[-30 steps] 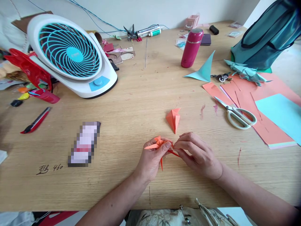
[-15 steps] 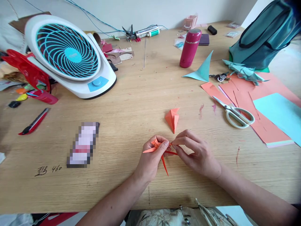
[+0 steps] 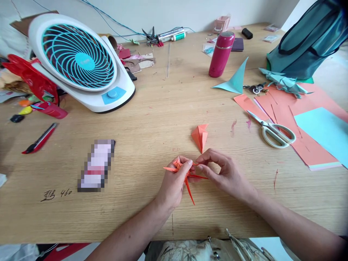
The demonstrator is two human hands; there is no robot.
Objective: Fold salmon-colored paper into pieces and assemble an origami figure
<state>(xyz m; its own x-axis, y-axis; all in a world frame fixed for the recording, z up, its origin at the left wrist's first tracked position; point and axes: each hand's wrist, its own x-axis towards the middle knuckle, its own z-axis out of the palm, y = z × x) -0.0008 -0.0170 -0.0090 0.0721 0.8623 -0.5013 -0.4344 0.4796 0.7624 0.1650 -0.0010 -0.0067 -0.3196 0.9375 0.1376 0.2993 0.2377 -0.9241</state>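
From the head camera: clasps the orange folded paper (image 3: 188,183) in the left hand (image 3: 176,183), over the near part of the table (image 3: 130,217), just on the near side of a second orange piece (image 3: 200,136). Has just opened out the thumb and forefinger of the right hand (image 3: 224,172) at a thin tip; cannot tell whether pinching it. Has also turned the paper slightly, swinging its spikes round. Seems to be shaping that tip, perhaps shifting hold on it.
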